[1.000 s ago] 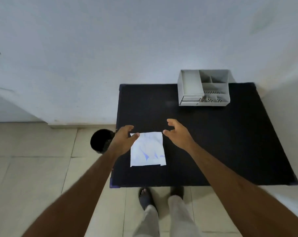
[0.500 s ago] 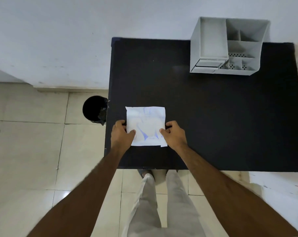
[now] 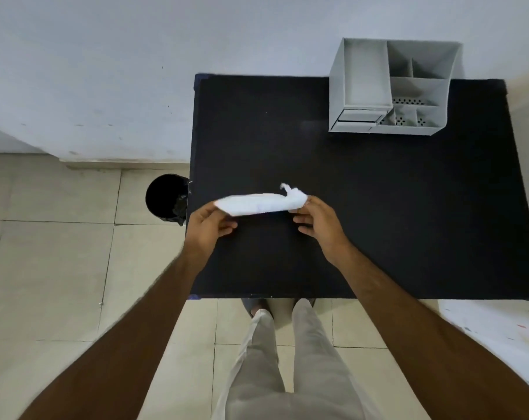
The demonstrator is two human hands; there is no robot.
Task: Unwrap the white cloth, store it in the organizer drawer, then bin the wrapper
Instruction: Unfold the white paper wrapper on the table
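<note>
White packet (image 3: pixel 258 204) held mid-frame above the black desk (image 3: pixel 378 207), stretched between both hands: left hand (image 3: pixel 210 225) pinches its left end, right hand (image 3: pixel 319 221) its crumpled right end.

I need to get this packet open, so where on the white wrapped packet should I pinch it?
Pinch the crumpled tail at the white packet's right end, from above with the right hand, while the left hand holds the flat left end: loose wrapper sticks up there.
</note>
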